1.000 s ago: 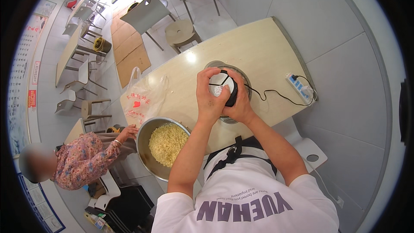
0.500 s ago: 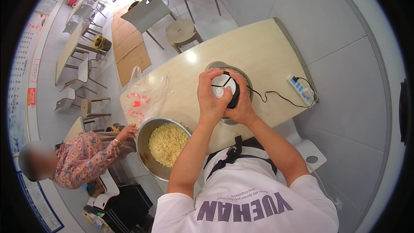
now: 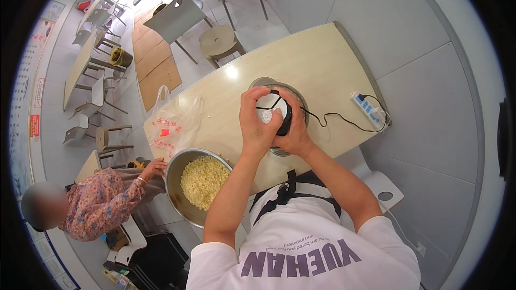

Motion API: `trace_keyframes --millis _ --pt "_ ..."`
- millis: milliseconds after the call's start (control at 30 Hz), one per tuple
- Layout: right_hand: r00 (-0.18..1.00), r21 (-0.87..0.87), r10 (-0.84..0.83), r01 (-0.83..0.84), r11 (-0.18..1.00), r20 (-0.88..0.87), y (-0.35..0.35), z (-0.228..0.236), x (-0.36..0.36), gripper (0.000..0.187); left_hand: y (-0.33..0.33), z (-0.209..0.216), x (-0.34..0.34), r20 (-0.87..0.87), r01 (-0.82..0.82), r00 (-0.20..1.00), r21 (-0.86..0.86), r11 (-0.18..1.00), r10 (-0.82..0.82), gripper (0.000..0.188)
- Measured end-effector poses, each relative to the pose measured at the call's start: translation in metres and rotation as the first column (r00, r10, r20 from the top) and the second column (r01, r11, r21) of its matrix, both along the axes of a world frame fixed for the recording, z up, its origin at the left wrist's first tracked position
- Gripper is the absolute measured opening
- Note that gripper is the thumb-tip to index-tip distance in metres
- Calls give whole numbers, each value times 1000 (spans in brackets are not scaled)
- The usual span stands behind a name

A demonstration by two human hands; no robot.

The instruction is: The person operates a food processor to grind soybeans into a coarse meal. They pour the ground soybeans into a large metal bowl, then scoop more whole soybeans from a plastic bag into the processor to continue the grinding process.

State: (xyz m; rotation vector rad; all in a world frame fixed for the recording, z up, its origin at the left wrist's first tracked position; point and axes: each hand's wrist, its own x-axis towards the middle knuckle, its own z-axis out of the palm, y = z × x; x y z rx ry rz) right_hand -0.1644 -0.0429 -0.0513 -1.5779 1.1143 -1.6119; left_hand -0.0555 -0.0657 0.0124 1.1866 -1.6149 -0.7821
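Both my hands are wrapped around the black-and-white motor head (image 3: pixel 265 101) of what looks like an electric food chopper. My left hand (image 3: pixel 255 129) grips its left side, thumb on the white top. My right hand (image 3: pixel 296 131) is closed round the dark right side. Below the head, a round see-through bowl (image 3: pixel 302 102) shows its rim on the table; my hands hide most of it and its contents. A black cord (image 3: pixel 341 116) runs right from it. To my left, a steel bowl (image 3: pixel 174 193) holds pale yellow chopped bits (image 3: pixel 203 182), perhaps garlic.
A co-worker's hand (image 3: pixel 154 168) rests by the steel bowl's left rim. A clear plastic bag with red print (image 3: pixel 174 123) lies on the table (image 3: pixel 317 48). A power strip (image 3: pixel 368 110) sits at the right edge by the wall. Chairs (image 3: pixel 174 19) and a stool (image 3: pixel 217 41) stand beyond.
The whole view has shifted slightly, so everything sits a little further left. My hands keep the same grip on the chopper head.
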Motion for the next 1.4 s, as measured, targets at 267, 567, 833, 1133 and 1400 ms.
trace_keyframes --millis 267,567,833,1133,1400 --pt "1000 -8 -1 1 1000 -4 -1 2 1 94 0 -1 2 10 -6 1000 -1 1000 6 44" --pt "999 15 -3 2 1000 48 0 5 0 94 -1 -3 3 67 13 998 16 1000 -14 47" --pt "996 35 -49 46 998 72 3 2 1 91 0 2 1 90 3 996 67 998 -10 45" --pt "996 15 -63 62 998 68 4 4 -2 90 2 5 -1 132 36 990 68 997 -44 44" --pt "995 -12 -74 74 997 64 3 4 -3 89 0 2 1 83 54 995 83 995 -61 45"
